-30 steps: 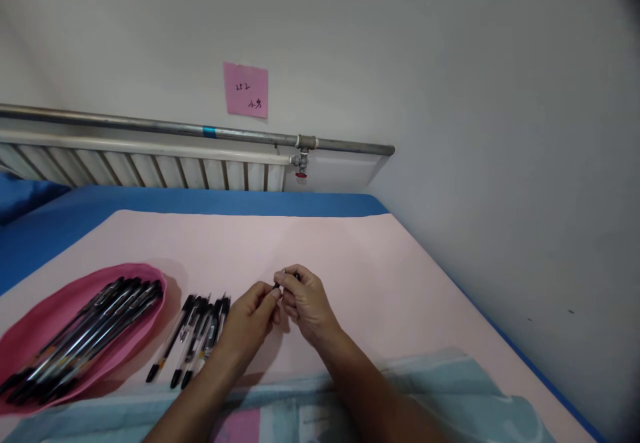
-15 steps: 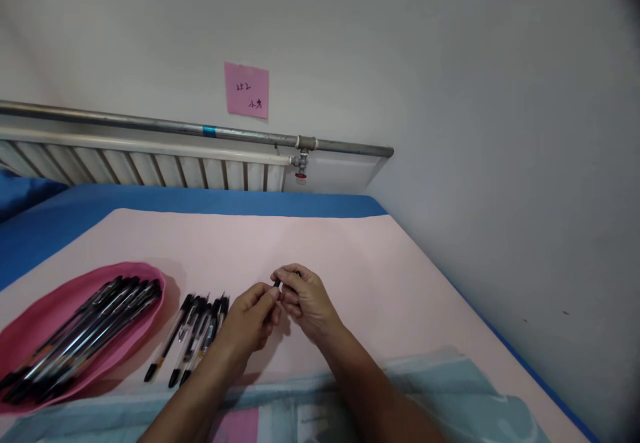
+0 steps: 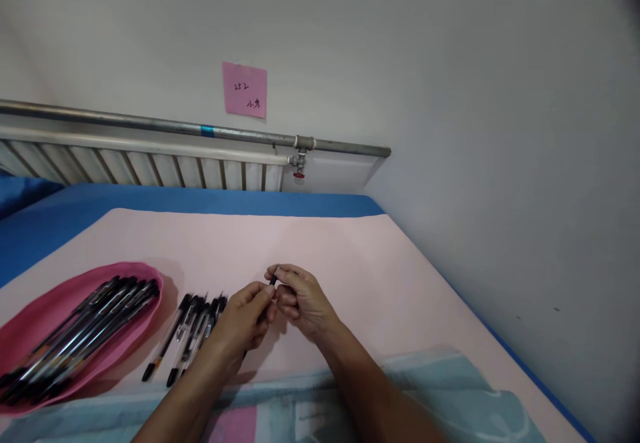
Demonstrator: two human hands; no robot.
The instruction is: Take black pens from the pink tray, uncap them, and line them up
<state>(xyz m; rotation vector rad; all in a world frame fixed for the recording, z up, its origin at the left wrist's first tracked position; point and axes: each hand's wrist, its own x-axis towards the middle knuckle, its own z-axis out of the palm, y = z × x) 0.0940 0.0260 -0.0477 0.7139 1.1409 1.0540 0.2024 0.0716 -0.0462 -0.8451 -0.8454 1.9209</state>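
My left hand [image 3: 244, 326] and my right hand [image 3: 300, 299] meet over the pink sheet [image 3: 325, 249], both with fingers closed on one black pen [image 3: 273, 280]. Only the pen's dark tip shows between my fingertips; the rest is hidden by my hands. To the left of my left hand lies a row of several black pens [image 3: 187, 339] on the sheet. Further left a pink tray [image 3: 30, 316] holds several more black pens [image 3: 80, 343].
A blue cover [image 3: 150, 199] lies under the pink sheet and runs to the wall. A radiator [image 3: 150, 169] and a metal pipe [image 3: 200, 129] line the wall, with a pink note [image 3: 245, 89] above. A light blue cloth [image 3: 425, 403] lies at the near edge.
Both hands have shifted slightly left and nearer, still closed together on the pen. The pens on the sheet and in the tray have not moved.
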